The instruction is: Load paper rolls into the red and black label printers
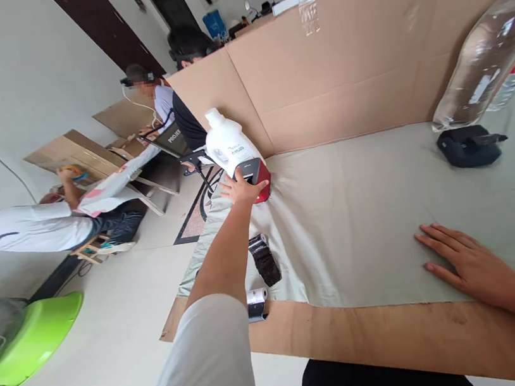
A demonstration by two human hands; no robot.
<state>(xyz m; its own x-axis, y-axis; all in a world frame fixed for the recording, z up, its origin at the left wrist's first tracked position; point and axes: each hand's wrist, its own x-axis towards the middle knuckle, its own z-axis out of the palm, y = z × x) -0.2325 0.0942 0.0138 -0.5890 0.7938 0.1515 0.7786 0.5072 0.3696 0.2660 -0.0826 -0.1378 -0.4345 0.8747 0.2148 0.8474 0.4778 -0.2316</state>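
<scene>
Red box (255, 177): stands at the far left edge of the grey-green cloth (361, 217), just in front of a white jug (227, 141) and close to the corner of the cardboard wall (341, 72).
Left hand (239, 189): stretched out to the box, fingers curled around its near side and top — gripping it.
Right hand (471, 262): flat on the cloth near the front edge, fingers spread and straight, holding nothing.
Open room: between the two hands the cloth lies bare — a wide stretch up to the cardboard wall.
Left edge: a black roll (264, 259) lies on the cloth beside the forearm; a silver roll (256, 302) sits just past the cloth's hem on the brown cardboard base (378, 336).
Far right: a clear bottle (488, 58) leans by the wall, with a dark pouch (469, 146) just below it on the cloth.
Beyond the table: people sit at other cardboard stations; a green basin (34, 342) rests on the floor.
</scene>
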